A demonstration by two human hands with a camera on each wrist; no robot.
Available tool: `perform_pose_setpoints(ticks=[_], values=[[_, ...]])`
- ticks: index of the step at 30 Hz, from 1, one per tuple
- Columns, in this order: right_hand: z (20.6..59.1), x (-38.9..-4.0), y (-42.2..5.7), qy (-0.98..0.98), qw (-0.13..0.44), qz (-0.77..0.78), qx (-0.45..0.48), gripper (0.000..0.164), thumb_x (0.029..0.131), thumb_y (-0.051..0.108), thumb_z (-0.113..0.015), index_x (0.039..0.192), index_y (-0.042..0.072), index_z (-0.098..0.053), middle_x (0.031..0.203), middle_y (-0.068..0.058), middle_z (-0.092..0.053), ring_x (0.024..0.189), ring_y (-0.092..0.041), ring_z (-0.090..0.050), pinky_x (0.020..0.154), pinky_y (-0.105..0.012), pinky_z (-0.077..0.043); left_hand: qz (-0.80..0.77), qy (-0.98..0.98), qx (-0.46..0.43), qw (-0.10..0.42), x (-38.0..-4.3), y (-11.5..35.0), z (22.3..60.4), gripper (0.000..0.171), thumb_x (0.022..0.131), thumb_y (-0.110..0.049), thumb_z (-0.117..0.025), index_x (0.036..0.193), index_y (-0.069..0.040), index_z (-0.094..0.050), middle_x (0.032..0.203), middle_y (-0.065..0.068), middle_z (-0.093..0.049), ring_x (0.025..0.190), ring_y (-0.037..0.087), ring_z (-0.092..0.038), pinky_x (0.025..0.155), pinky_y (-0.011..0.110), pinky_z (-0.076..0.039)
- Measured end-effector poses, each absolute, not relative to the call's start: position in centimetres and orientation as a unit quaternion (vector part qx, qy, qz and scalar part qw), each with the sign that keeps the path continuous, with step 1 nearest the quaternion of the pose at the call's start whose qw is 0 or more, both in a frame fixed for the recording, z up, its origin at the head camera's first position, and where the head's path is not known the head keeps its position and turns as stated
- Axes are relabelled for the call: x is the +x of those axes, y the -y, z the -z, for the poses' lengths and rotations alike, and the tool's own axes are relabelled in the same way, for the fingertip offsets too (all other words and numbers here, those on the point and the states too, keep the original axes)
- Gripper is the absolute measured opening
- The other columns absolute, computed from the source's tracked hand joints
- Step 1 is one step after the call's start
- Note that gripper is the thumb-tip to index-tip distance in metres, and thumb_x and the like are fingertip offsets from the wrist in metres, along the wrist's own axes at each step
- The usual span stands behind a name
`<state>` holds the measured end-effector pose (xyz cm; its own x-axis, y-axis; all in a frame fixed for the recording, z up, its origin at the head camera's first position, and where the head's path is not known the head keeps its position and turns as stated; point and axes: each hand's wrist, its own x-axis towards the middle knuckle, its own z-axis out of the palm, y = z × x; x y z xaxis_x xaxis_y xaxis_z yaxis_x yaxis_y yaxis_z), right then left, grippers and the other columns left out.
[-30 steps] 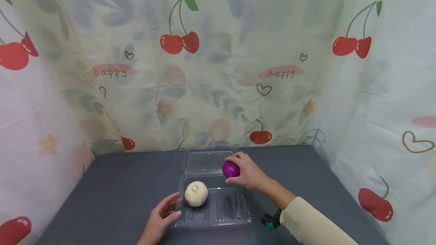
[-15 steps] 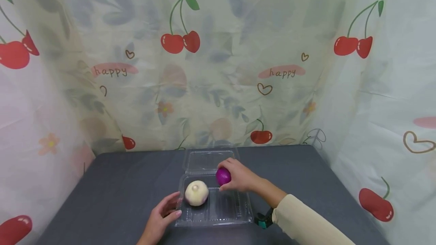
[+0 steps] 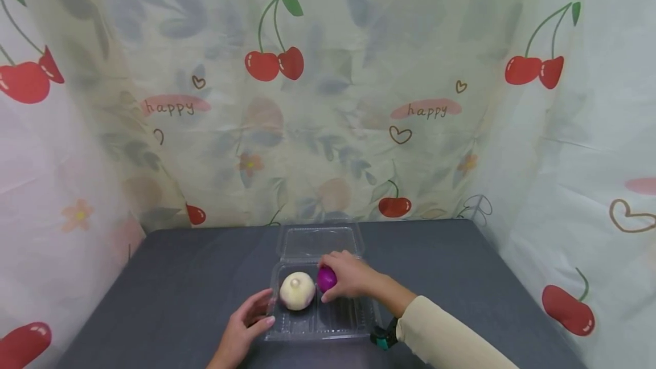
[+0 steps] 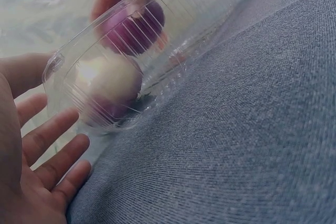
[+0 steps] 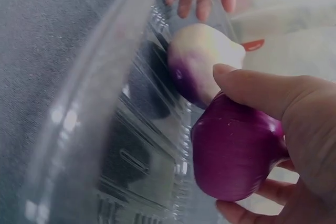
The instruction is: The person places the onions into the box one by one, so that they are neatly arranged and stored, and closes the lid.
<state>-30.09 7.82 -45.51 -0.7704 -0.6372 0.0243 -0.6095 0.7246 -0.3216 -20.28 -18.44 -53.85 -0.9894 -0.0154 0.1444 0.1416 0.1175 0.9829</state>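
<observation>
A red onion [image 3: 326, 279] is held in my right hand [image 3: 353, 277], thumb on one side and fingers on the other. It is over the back middle of the clear plastic container [image 3: 328, 336], and the right wrist view shows the onion [image 5: 236, 150] close beside the turnip. That white and purple turnip [image 3: 297, 292] sits in the container's left part. My left hand [image 3: 241, 323] is at the container's left wall, fingers spread and relaxed; in the left wrist view the thumb side of the left hand [image 4: 37, 166] meets the container's corner. Whether the onion touches the floor is hidden.
The container's hinged lid [image 3: 322, 242] lies folded back towards the rear of the dark grey table [image 3: 205, 278]. A printed curtain with cherries [image 3: 328, 101] encloses the back and both sides.
My right hand has carried the onion left and downward, from the container's back right to beside the turnip. My left hand has stayed at the container's left wall.
</observation>
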Motion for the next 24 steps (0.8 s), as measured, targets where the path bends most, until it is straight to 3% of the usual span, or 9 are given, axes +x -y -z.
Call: perform_pose_setpoints(ticks=[5,15,24], values=[[46.2,-29.7,-7.6,-0.927,0.062,0.141,-0.341,0.057,0.069,0.04,-0.087,0.115,0.017,-0.062,0.105,0.004,-0.06,0.095,-0.013,-0.053,0.076,-0.028,-0.047,0.66,0.747,-0.046,0.062,-20.3,18.4,53.9,0.049,0.084,-0.001,-0.073,0.13,-0.002,-0.058,0.118,0.017,-0.066,0.105,0.018,-0.062,0.083,0.028,-0.051],[46.8,-29.3,-7.9,-0.932,0.091,0.133,-0.324,0.061,0.067,0.042,-0.088,0.117,0.019,-0.062,0.105,0.004,-0.058,0.095,-0.015,-0.052,0.073,-0.027,-0.047,0.666,0.738,-0.071,0.079,-20.3,18.5,54.2,0.049,0.083,0.004,-0.072,0.129,-0.001,-0.058,0.117,0.018,-0.066,0.103,0.016,-0.063,0.082,0.028,-0.051],[45.7,-29.4,-8.8,-0.915,0.126,0.17,-0.343,0.057,0.069,0.028,-0.088,0.118,0.014,-0.063,0.106,0.002,-0.058,0.098,-0.015,-0.053,0.077,-0.028,-0.048,0.665,0.743,-0.046,0.066,-20.2,18.4,54.0,0.048,0.083,0.001,-0.072,0.129,-0.003,-0.059,0.118,0.015,-0.066,0.104,0.02,-0.062,0.083,0.029,-0.051]])
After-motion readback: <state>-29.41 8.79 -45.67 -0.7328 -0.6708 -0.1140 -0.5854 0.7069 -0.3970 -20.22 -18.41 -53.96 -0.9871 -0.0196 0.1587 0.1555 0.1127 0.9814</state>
